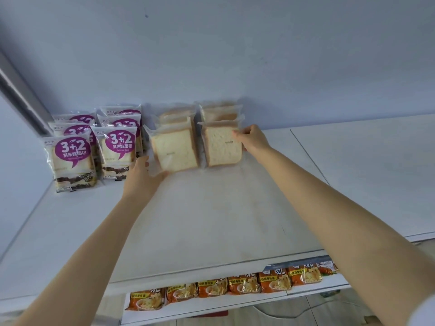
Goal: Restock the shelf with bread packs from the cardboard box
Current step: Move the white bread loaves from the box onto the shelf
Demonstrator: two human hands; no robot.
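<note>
Both arms reach forward; left hand (141, 170) grips the left bread pack (174, 149) at its lower corner; right hand (253, 138) pinches the right bread pack (222, 147) by its edge; both packs clear, upright, showing white slices.

On the top shelf (235, 208) my left hand (141, 177) grips the left bread pack (175, 151), my right hand (254, 140) the right bread pack (223, 147) beside it. Rear packs (219, 111) stand behind both grips, labelled packs (94, 137) left of my left hand, noodle packets (211, 288) on the lower shelf (235, 300).

Pale bluish wall (211, 55), grey upright post (21, 97) left, tiled floor (329, 304)
</note>
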